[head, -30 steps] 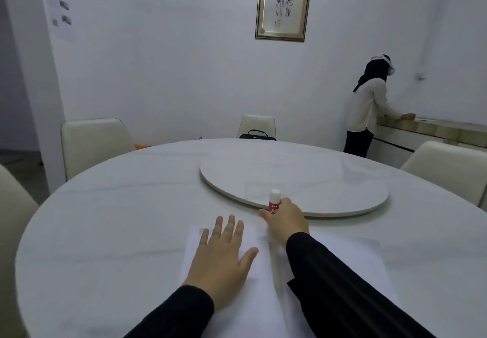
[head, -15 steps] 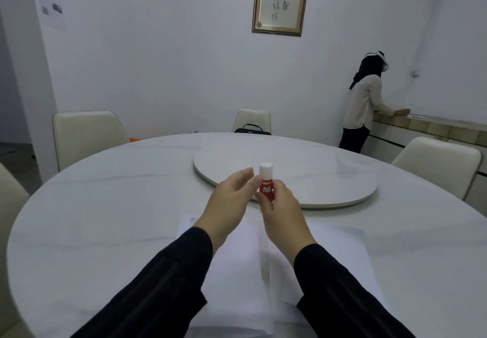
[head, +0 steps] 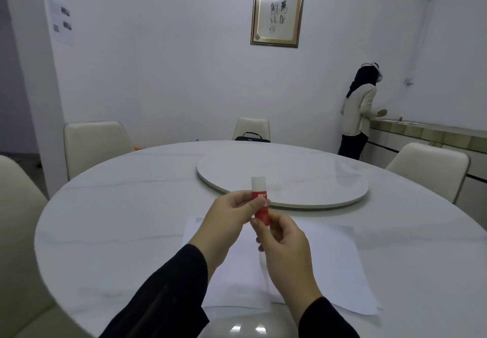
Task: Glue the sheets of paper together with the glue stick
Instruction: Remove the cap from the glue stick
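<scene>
A red glue stick (head: 261, 207) with a white cap is held upright above the table, between both hands. My right hand (head: 283, 245) grips its lower red body. My left hand (head: 229, 219) pinches the stick just under the white cap. Below the hands, two white sheets of paper (head: 334, 258) lie side by side on the round white table (head: 118, 219), near its front edge. My arms partly cover the sheets.
A round white turntable (head: 303, 179) sits at the table's middle, just beyond the hands. Cream chairs (head: 95, 142) stand around the table; one at the back holds a black bag (head: 251, 137). A person (head: 358, 116) stands at a counter at the far right.
My right hand lifted the glue stick off the table by the turntable. My left hand left the paper and came up to pinch the stick near its cap.
</scene>
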`<state>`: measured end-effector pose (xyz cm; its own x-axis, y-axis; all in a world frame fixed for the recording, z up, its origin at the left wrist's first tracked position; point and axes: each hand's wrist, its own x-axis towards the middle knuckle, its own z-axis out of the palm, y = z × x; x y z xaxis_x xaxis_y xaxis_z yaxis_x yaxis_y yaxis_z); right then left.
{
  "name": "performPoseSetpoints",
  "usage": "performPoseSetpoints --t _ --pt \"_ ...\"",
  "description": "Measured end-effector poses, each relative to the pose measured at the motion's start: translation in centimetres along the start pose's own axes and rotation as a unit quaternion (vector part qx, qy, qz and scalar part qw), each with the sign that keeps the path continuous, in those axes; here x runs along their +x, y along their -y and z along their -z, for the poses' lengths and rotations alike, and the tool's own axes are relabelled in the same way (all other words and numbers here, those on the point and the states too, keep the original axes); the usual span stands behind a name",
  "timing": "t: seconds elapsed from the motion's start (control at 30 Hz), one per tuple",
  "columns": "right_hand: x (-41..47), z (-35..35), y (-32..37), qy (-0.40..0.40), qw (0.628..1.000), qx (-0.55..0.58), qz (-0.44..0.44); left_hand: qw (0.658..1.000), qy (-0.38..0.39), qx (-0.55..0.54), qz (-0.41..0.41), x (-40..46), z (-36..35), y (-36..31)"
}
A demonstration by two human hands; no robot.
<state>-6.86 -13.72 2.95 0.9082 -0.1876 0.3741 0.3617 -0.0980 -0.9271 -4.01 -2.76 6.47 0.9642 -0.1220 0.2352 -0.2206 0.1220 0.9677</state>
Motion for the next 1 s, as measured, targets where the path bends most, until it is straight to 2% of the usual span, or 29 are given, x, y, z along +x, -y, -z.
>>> performPoseSetpoints --t 0.1,0.27,0.37,0.47,0.63,0.73,0.8,0.93,1.0 --pt "-0.3 0.0 -0.1 -0.007 0.996 0.081 -0.03 0.998 0.033 -0.045 0.005 -0.4 0.2 0.6" --pt "0.0 0.3 -0.4 -0.023 0.984 0.157 -0.079 0.992 0.009 -0.128 0.005 -0.2 0.2 1.4" --pt "0.8 0.7 -0.4 -0.061 0.986 0.135 -0.074 0.989 0.003 -0.15 0.01 -0.4 -0.1 2.5" --pt "1.9 1.0 0.4 -0.064 0.991 0.11 -0.049 0.987 0.012 -0.157 0.035 -0.7 -0.5 3.6" --pt "3.8 0.6 1.2 -0.019 0.999 0.037 -0.034 0.994 0.032 -0.096 0.029 -0.9 -1.2 3.6" --pt "4.6 0.4 1.5 -0.003 0.999 -0.012 -0.037 0.998 0.017 -0.061 0.023 -0.9 -1.1 3.4" --pt "5.1 0.7 1.9 0.041 0.997 0.011 -0.062 0.997 0.021 -0.068 0.04 -0.8 -0.8 3.1" --pt "5.5 1.7 2.6 0.166 0.971 0.145 -0.091 0.972 0.094 -0.184 0.112 -0.9 0.3 1.4" --pt "5.6 1.9 2.6 0.169 0.958 0.204 -0.109 0.973 0.095 -0.179 0.107 -1.0 0.2 0.9"
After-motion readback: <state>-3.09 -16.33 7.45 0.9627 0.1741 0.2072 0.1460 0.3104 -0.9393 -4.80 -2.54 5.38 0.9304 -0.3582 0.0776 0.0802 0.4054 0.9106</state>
